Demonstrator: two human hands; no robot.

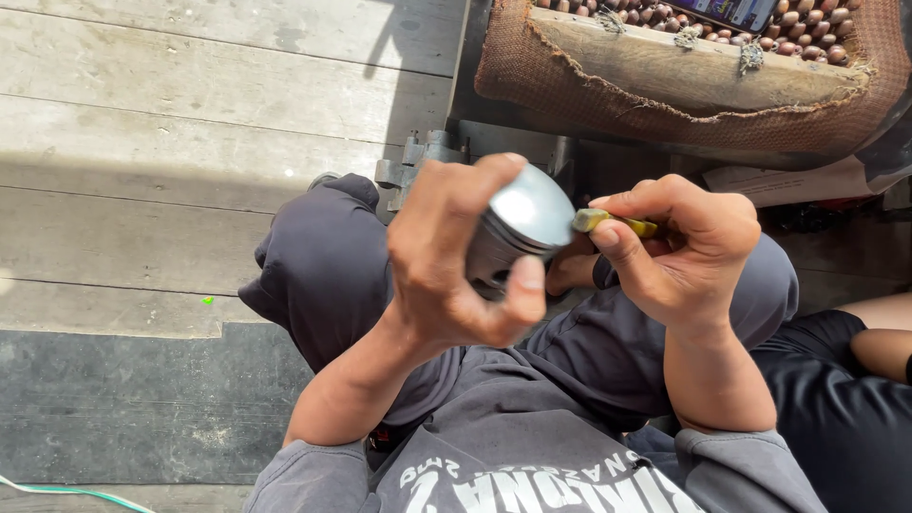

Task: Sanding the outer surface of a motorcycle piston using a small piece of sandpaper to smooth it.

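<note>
My left hand grips a shiny metal piston, its round flat top turned up toward the camera, fingers wrapped around its grooved side. My right hand pinches a small yellow-green strip and presses its tip against the piston's upper rim. Both hands are held above my lap, over my grey trousers.
Worn wooden planks lie to the left, with a dark mat below them. A burlap-wrapped wooden board with brown beads sits ahead. Another person's arm shows at the right edge. A metal hinge sits behind my left hand.
</note>
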